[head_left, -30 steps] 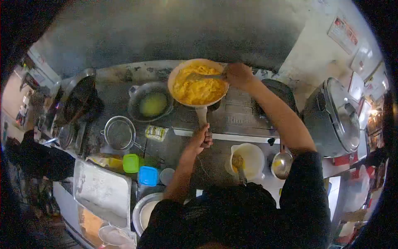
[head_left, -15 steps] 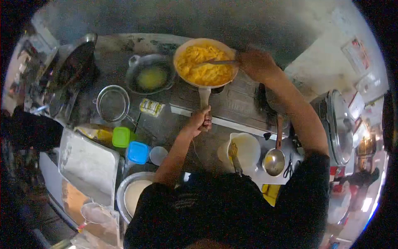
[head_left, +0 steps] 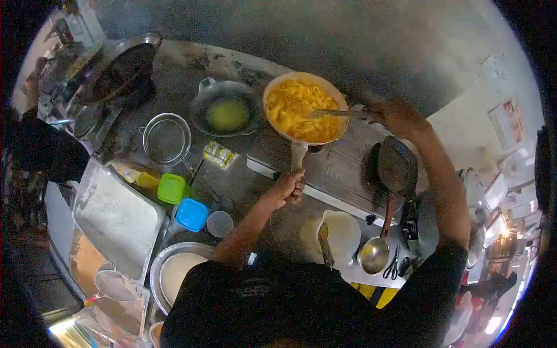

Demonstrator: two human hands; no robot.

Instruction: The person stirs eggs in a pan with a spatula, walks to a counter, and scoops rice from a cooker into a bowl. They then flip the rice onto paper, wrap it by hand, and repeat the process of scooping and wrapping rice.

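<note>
My left hand (head_left: 289, 187) is wrapped round the pale handle of a frying pan (head_left: 342, 131) on the stove. Yellow, egg-like food (head_left: 296, 104) fills the pan in soft folds. Over to the right, my right hand (head_left: 400, 119) grips a metal utensil (head_left: 336, 113), whose tip rests in the food near the pan's right side. Left of the pan sits a dark wok (head_left: 200, 110) with yellowish liquid.
A dark square pan (head_left: 397, 165), a ladle (head_left: 374, 255) and a white jug (head_left: 346, 238) with a brush are at the right. A strainer (head_left: 166, 139), green and blue-lidded tubs, a flour tray (head_left: 116, 214) and a batter bowl stand left. Another person's dark sleeve (head_left: 49, 148) shows far left.
The view has shifted, so the pan appears lower and farther right. My right hand has moved back from the pan's rim, showing more of the utensil. The square pan is now more visible.
</note>
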